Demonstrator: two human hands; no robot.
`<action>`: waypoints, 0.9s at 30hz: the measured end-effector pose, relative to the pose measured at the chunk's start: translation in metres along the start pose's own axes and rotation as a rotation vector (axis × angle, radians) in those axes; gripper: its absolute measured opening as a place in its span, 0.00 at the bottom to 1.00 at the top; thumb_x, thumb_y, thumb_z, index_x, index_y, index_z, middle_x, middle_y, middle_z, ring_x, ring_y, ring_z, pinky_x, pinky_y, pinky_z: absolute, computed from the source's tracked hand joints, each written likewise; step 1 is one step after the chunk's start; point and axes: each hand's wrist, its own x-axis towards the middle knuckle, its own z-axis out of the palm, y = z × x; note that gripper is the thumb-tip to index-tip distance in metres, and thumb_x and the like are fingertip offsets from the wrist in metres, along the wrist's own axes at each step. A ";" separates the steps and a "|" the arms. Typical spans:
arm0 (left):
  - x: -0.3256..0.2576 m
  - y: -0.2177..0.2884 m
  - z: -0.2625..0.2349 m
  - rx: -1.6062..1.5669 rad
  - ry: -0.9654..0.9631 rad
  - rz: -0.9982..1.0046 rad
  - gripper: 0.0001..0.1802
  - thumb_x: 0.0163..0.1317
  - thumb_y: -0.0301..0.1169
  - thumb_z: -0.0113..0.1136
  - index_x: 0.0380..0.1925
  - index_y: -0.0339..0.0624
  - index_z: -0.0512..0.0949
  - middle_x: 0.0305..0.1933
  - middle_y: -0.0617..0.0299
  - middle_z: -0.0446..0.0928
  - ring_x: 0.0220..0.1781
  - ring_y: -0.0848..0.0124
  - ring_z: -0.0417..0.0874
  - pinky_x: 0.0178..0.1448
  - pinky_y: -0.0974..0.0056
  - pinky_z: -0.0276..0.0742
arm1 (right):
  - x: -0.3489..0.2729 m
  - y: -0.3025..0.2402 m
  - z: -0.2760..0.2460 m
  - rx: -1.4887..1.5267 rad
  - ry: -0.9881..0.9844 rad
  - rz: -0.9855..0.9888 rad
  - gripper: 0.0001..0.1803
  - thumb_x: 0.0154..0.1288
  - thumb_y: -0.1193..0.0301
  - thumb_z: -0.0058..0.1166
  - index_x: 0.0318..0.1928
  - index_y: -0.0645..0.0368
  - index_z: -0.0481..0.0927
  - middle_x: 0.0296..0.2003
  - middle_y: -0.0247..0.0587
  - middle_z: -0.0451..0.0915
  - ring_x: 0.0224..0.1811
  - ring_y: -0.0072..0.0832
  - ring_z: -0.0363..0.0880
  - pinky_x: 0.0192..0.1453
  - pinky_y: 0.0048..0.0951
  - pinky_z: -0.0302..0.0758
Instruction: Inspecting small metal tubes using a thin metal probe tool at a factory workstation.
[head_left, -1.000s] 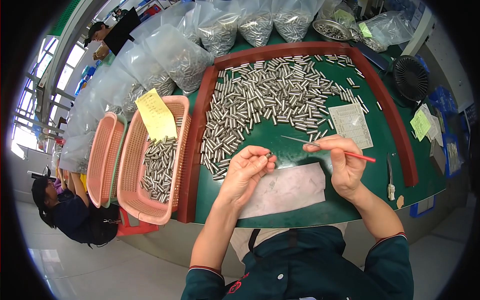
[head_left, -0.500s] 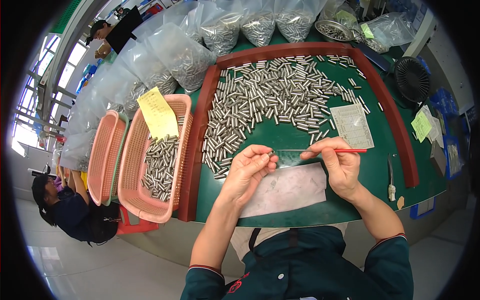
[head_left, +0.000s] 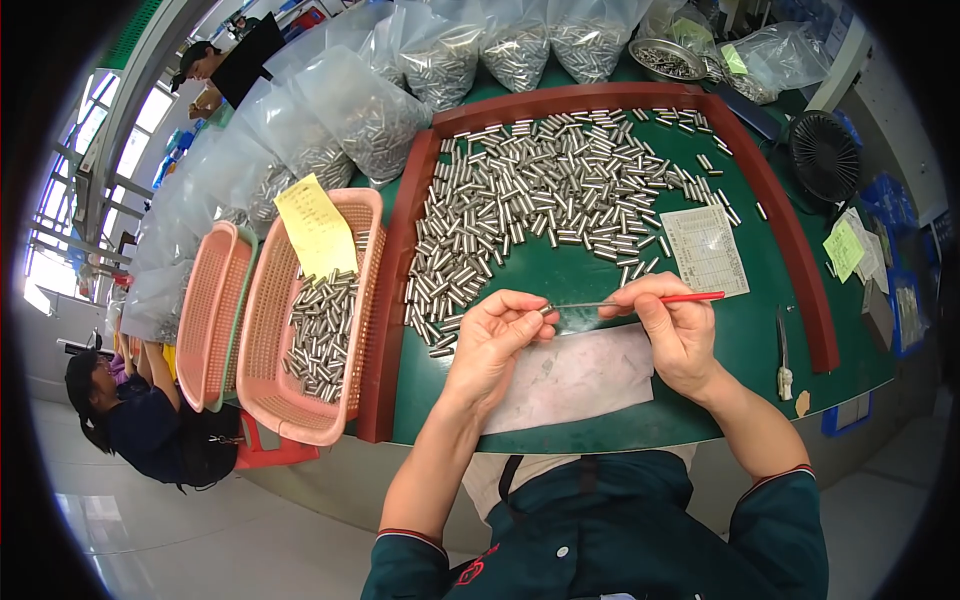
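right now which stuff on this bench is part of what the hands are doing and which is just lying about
In use:
- left hand, pinching a small metal tube
- right hand, gripping a thin red-handled rod
- loose metal tubes on the green tray
- pink basket of tubes

Lying about:
- black fan
- yellow slip
- printed sheet
- bagged tubes

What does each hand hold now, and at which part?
The right hand holds a thin red-handled tool near its middle. The left hand pinches a small metal cylinder at the tool's metal tip.
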 end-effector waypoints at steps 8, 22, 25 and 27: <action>0.001 0.001 0.000 -0.125 -0.018 -0.024 0.07 0.59 0.22 0.57 0.38 0.36 0.75 0.35 0.56 0.79 0.35 0.74 0.80 0.45 0.70 0.75 | 0.002 0.006 -0.006 0.148 0.113 -0.053 0.11 0.71 0.71 0.40 0.39 0.66 0.74 0.30 0.43 0.79 0.33 0.27 0.81 0.39 0.24 0.77; 0.001 0.000 0.001 -0.001 0.030 0.013 0.07 0.58 0.22 0.57 0.38 0.34 0.75 0.35 0.56 0.79 0.35 0.74 0.80 0.44 0.71 0.76 | 0.001 0.006 -0.001 0.180 0.041 0.171 0.14 0.72 0.67 0.36 0.38 0.65 0.71 0.28 0.45 0.80 0.32 0.29 0.81 0.38 0.26 0.77; 0.000 0.000 0.002 0.038 0.030 0.023 0.07 0.58 0.22 0.58 0.38 0.34 0.75 0.35 0.56 0.79 0.35 0.74 0.80 0.44 0.71 0.76 | 0.001 0.007 0.000 0.246 0.048 0.179 0.12 0.71 0.71 0.39 0.38 0.67 0.73 0.29 0.44 0.80 0.31 0.25 0.80 0.38 0.22 0.77; -0.001 0.001 0.003 0.054 0.024 0.017 0.07 0.58 0.22 0.58 0.38 0.34 0.75 0.35 0.56 0.79 0.35 0.74 0.80 0.44 0.71 0.76 | 0.002 0.007 0.000 0.249 0.010 0.214 0.12 0.71 0.71 0.39 0.38 0.66 0.74 0.29 0.43 0.80 0.31 0.25 0.80 0.37 0.21 0.77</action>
